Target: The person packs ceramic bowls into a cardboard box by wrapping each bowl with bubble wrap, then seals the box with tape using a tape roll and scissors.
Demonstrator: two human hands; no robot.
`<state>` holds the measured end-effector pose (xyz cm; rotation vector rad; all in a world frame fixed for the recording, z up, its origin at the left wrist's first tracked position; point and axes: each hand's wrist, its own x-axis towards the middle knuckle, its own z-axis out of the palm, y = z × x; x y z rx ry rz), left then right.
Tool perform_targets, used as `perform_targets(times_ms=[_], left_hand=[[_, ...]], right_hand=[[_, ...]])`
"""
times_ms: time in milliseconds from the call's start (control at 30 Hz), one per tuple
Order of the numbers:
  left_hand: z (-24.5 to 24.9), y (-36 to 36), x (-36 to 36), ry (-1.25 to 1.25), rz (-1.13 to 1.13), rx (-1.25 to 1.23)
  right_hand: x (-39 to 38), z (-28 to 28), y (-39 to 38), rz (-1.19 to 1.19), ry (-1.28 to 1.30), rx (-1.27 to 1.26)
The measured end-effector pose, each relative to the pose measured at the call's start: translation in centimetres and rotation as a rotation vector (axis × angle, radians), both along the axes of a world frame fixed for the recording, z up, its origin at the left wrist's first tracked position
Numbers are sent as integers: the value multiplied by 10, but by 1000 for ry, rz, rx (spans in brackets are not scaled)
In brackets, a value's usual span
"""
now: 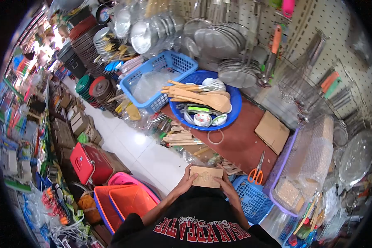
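Between my hands, close in front of my body, is a small brown piece of cardboard point(207, 177) with faint handwriting on its face. My left hand point(187, 180) grips its left edge, the thumb lying on the front. On the right edge, my right hand point(226, 184) holds it the same way. Fingers behind the cardboard are hidden, and the writing is too small to read. Orange-handled scissors point(257, 171) lie on the reddish-brown board point(235, 153) beyond my right hand. A flat brown cardboard piece point(272, 132) rests farther back on that board.
A blue basin point(238, 99) holds wooden spoons, ladles and small bowls. Beside it stands a light blue basket point(132, 89). To the right is a purple basket point(273, 182) with bubble-wrapped goods. Orange baskets point(132, 200) and a red box point(91, 163) stand at left. Utensils hang from the pegboard point(335, 53).
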<state>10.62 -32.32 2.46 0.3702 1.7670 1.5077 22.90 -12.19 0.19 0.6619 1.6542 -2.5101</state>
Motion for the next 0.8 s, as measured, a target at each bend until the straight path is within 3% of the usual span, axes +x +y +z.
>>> perform_targets(times_ms=[333,467,800], left_hand=[[5,-42,-28,-27,173,54],[8,-60,-62,-98,91,113],[28,-132,-185,30,-123,75]], right_hand=[[-76,34,-22,135,20,143],[-105,56,-34,147,9,181],[-202,89,-92,118,-4,118]])
